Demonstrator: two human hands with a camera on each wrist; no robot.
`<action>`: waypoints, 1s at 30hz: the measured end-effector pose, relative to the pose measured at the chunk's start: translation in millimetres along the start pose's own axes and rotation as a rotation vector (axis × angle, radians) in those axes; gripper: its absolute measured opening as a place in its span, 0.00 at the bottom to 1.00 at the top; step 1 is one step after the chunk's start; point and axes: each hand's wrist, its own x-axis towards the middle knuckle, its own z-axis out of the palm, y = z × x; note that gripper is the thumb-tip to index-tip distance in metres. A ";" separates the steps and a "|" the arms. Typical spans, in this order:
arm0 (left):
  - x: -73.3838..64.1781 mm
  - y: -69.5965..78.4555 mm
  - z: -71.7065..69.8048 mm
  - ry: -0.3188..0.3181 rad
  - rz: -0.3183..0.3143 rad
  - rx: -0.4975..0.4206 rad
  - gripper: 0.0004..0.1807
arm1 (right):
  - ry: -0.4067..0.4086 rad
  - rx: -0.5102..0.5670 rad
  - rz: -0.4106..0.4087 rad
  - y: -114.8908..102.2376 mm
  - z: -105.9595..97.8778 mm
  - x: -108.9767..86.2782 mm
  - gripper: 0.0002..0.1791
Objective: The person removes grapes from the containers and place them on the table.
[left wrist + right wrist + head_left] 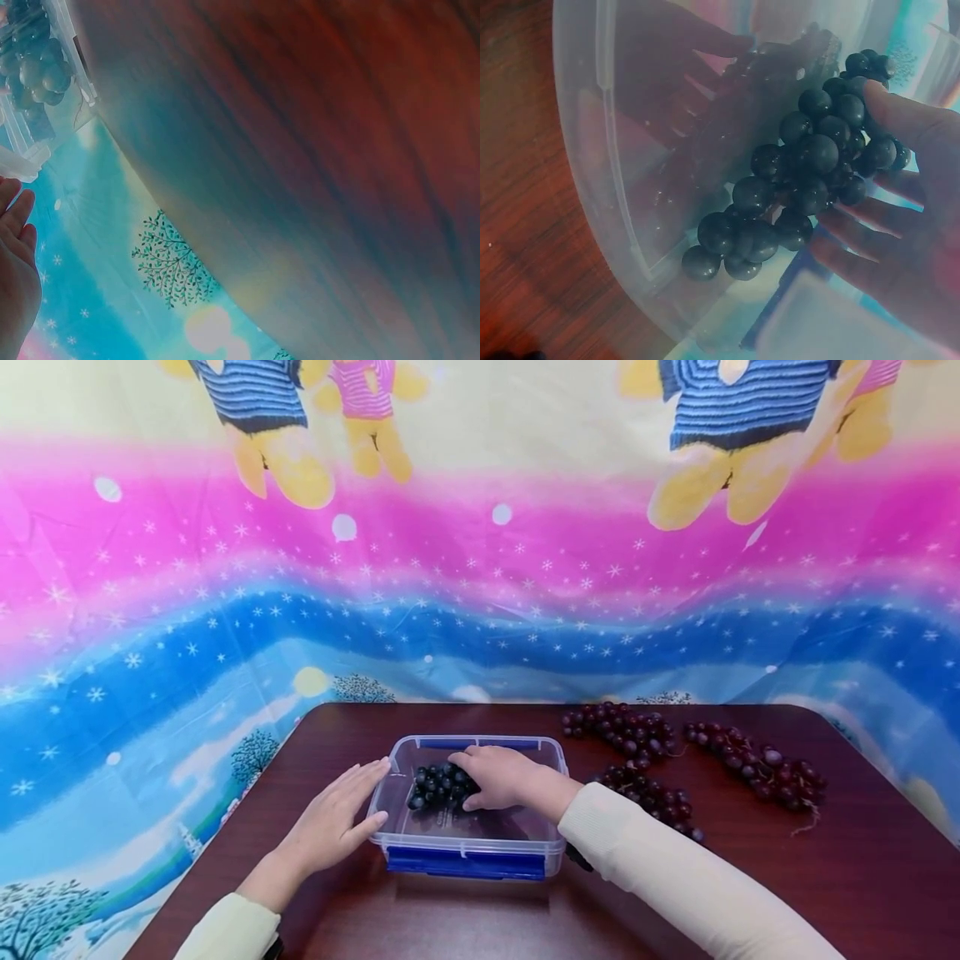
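A clear plastic container (465,841) with blue clips stands on the dark wooden table. Inside it is a bunch of dark, nearly black grapes (437,787). My right hand (504,779) reaches in from the right and holds the bunch at its right end. In the right wrist view, the thumb lies over the grapes (810,161) and the fingers pass beneath them. At the container's left side, my left hand (333,818) has its fingers extended, the tips at the rim. The left wrist view catches only part of that hand (15,270).
Several reddish grape bunches lie on the table (345,910) to the right: one at the back (622,728), one partly behind my right sleeve (652,797), and one farther right (765,764). A printed cloth (480,568) hangs behind the table's far edge.
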 end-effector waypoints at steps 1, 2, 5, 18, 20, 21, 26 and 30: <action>0.3 0.1 -0.2 0.001 0.001 0.000 0.37 | -0.001 -0.003 0.003 0.3 0.4 0.6 0.41; 0.6 0.2 -0.4 0.001 0.002 0.001 0.37 | -0.001 -0.004 0.006 0.5 0.8 0.9 0.41; 0.9 0.2 -0.8 0.005 0.004 0.009 0.37 | -0.003 -0.011 0.013 0.9 1.2 2.2 0.41; 1.4 0.3 -1.1 0.018 0.011 0.008 0.37 | -0.050 0.014 0.047 5.0 7.4 4.5 0.47; 1.1 0.3 -0.9 0.019 0.011 0.005 0.37 | -0.060 0.042 0.056 5.8 9.4 5.3 0.48; 0.9 0.3 -0.8 0.018 0.010 0.006 0.37 | -0.064 0.050 0.058 6.2 10.4 5.6 0.49; 0.7 1.1 -0.4 0.019 0.013 0.007 0.37 | -0.083 0.053 0.069 6.1 13.7 5.5 0.50; 0.8 1.4 0.1 0.017 0.018 0.006 0.37 | -0.096 0.057 0.087 5.1 15.7 4.1 0.50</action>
